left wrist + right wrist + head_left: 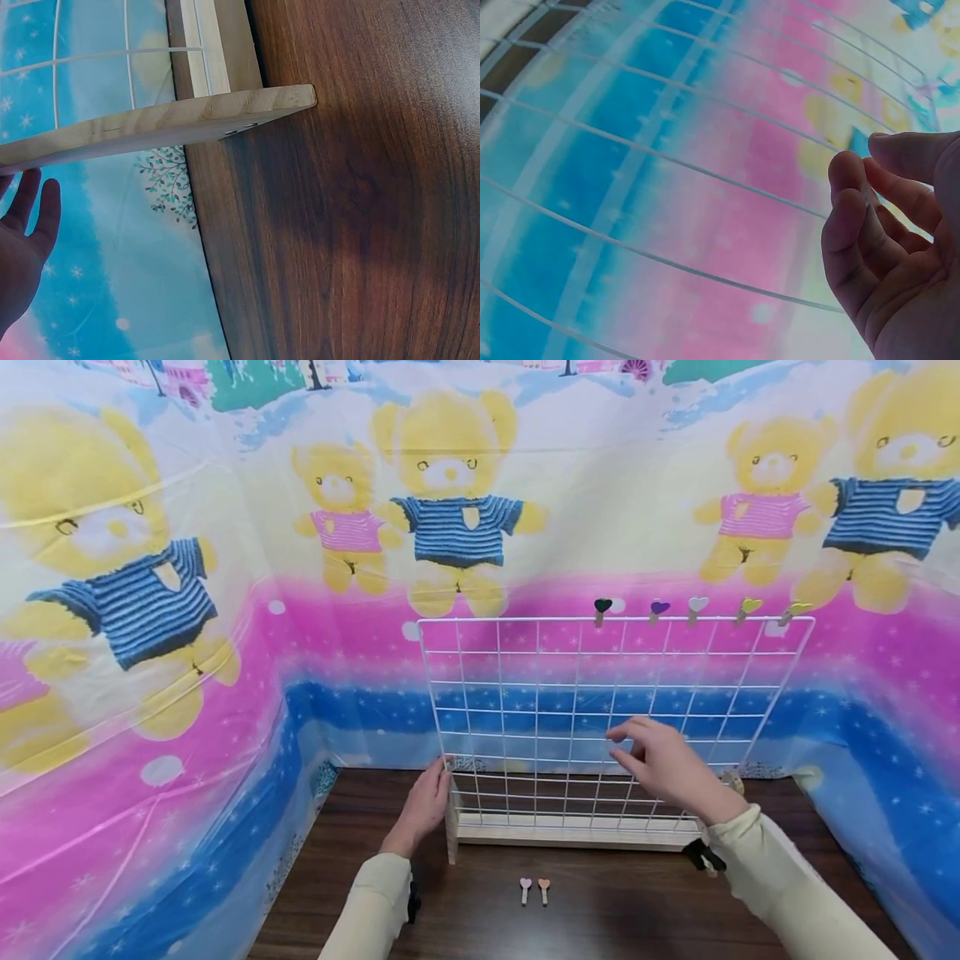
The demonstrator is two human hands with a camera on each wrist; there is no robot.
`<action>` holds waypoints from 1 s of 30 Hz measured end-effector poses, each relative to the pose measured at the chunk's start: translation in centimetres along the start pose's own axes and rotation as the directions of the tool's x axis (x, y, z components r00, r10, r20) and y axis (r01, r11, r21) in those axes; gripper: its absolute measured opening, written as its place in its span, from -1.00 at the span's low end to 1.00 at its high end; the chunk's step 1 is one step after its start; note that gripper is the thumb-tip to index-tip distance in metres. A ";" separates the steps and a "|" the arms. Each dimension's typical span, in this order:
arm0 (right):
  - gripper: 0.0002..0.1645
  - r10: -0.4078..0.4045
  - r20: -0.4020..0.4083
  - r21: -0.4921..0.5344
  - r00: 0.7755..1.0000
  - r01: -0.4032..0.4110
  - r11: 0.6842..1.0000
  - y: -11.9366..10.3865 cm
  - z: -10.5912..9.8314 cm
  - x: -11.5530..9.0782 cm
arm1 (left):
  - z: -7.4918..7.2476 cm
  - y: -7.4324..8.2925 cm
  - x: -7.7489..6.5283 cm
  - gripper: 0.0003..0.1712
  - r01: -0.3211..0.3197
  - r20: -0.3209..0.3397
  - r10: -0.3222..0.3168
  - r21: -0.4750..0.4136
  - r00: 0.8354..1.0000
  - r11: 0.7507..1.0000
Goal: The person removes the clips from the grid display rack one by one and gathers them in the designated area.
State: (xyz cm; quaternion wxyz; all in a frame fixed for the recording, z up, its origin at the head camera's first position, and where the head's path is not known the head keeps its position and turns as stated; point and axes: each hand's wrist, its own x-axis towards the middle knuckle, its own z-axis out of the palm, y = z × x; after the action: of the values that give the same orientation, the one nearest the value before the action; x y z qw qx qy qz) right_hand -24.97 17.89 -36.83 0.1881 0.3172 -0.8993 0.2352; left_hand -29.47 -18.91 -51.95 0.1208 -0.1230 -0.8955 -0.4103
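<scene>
A white wire grid rack [537, 712] stands upright on a wooden base [570, 835] on the dark table. My left hand [426, 797] touches the wooden side post [452, 827] at the rack's left; in the left wrist view its fingers [46, 214] lie fairly straight against the wood. In front of the grid is my right hand [663, 764], thumb and forefinger bent and apart, with nothing visible between them. Along the top wire sit several small heart clothespins: black [602, 610], purple [658, 610], white [697, 608], and yellow ones [748, 608].
Two more heart clothespins, one pink [526, 890] and one orange [543, 891], lie on the dark wood table [600, 918] before the base. A cloth printed with bears [459, 527] hangs behind the rack and along both sides.
</scene>
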 end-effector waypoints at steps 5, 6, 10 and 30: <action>-0.73 -0.055 -0.112 -0.037 0.992 0.052 0.998 -1.2 -3.2 1.9 | -0.1 0.1 -0.1 -0.58 -0.008 -0.006 0.008 -0.004 1.000 1.000; -0.71 -0.068 -0.143 -0.037 0.987 0.063 0.997 -1.5 -3.8 2.3 | -0.1 0.1 -0.1 -0.59 -0.010 -0.007 0.010 -0.004 1.000 1.000; -0.62 -0.116 -0.259 -0.032 0.959 0.112 0.993 -2.8 -5.5 3.9 | 0.0 0.0 -0.2 -0.59 -0.008 -0.010 0.008 0.000 1.000 1.000; -0.54 -0.022 -0.344 -0.013 0.939 0.019 1.000 -6.2 -8.0 9.5 | 0.1 0.1 -0.2 -0.58 0.003 -0.009 -0.003 0.001 1.000 1.000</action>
State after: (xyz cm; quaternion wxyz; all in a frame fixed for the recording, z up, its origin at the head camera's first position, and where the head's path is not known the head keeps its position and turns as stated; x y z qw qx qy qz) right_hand -26.32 13.37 -23.78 0.3463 0.2795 -0.8503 0.2809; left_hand -29.30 -18.77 -51.99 0.1241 -0.1196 -0.8953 -0.4107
